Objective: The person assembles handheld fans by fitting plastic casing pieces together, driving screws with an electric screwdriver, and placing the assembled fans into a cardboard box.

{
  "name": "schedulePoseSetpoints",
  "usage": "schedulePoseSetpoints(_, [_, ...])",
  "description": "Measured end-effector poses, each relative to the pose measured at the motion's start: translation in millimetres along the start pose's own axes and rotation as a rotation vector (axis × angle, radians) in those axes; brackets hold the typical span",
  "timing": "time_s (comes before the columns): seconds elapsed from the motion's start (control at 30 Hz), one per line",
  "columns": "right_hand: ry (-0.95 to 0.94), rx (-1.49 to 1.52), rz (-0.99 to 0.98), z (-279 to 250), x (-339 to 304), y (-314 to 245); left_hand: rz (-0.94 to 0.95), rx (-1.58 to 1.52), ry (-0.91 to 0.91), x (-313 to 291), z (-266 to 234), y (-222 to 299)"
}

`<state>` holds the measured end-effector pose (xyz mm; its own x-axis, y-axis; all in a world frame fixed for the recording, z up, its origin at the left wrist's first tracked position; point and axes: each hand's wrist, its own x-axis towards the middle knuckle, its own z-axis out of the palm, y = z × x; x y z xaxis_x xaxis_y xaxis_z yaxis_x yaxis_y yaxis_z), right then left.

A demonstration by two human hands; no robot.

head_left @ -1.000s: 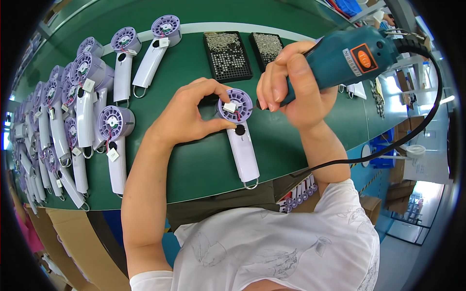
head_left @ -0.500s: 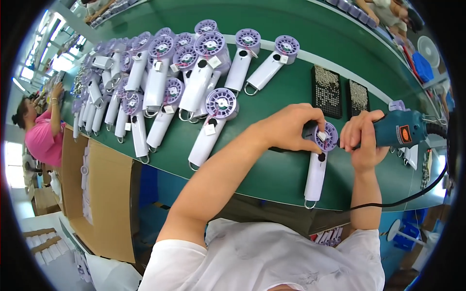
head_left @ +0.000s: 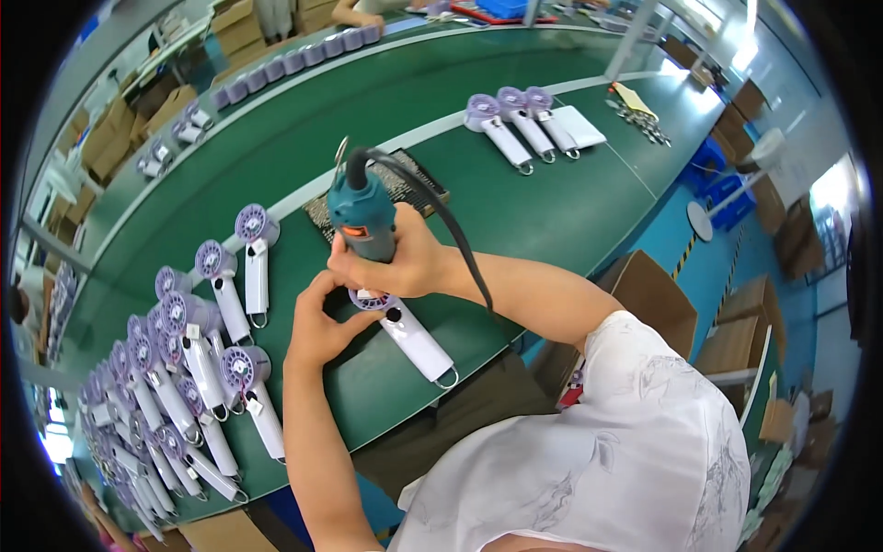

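Note:
A white and lilac handheld fan (head_left: 418, 345) lies on the green worktable, its head up by my hands and its metal loop toward the table's near edge. My left hand (head_left: 322, 317) curls round the fan's head, thumb along the side next to the dark button. In my right hand (head_left: 400, 258) is a teal electric screwdriver (head_left: 361, 210), held nearly upright over the fan's head. My fingers and the tool hide the screwdriver's tip and most of the head.
Black trays of small metal parts (head_left: 423, 179) sit behind the screwdriver. Many similar fans (head_left: 175, 377) crowd the left side. Three fans (head_left: 524, 124) lie at the far right, near loose metal pieces (head_left: 639, 120). The screwdriver's black cable (head_left: 451, 221) loops over my right forearm.
The view has turned to the right. My right hand has brought the screwdriver from beside the fan to above its head and tipped it upright. My left hand keeps hold of the fan.

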<state>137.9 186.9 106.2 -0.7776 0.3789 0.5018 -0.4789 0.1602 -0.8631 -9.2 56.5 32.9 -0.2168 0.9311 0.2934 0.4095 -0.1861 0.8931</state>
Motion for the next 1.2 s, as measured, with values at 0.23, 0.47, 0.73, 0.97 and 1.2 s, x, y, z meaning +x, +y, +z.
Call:
schedulePoseSetpoints(0.23, [0.082, -0.252, -0.305, -31, -23, -72, 0.047, 0.018, -0.005, -1, 0, -1])
schedulePoseSetpoints(0.47, [-0.192, -1.357, -0.55, -114, -85, -45, 0.069, 0.051, 0.075, -4, 7, 14])
schedulePoseSetpoints(0.73, [-0.373, -1.512, -0.228, -126, -103, -10, 0.129, 0.113, 0.112, -11, 11, 7])
schedulePoseSetpoints(0.97, [-0.436, -1.535, -0.124, -139, -95, 2, 0.137, 0.075, 0.124, -9, 16, 7])
schedulePoseSetpoints(1.2, [-0.349, -1.588, -0.208, -136, -91, -9, 0.113, 0.073, 0.143, -8, 15, 9])
